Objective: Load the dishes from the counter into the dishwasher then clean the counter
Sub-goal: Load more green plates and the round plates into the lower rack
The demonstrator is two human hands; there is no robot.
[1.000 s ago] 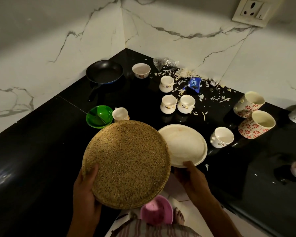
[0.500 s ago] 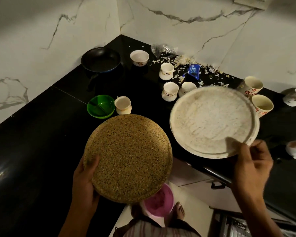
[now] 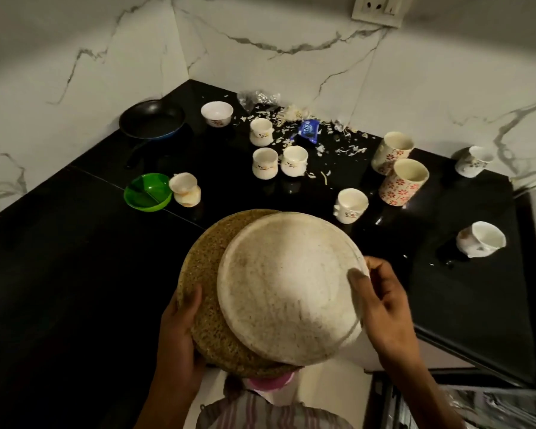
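The counter [image 3: 59, 258] is glossy black; the wall [image 3: 291, 23] is white marble with grey veins. Near the viewer, a white plate [image 3: 291, 289] with pale specks overlaps a brown speckled plate [image 3: 201, 264]. At far left stands a black pan [image 3: 152, 122], and nearer a bright green bowl [image 3: 147, 191]. On the right, two cream mugs [image 3: 404, 181] carry red flowers. A blue wrapper [image 3: 309, 130] lies among white scraps [image 3: 341, 147].

head cam | looks steeply down | close over counter [image 3: 59, 274] corner
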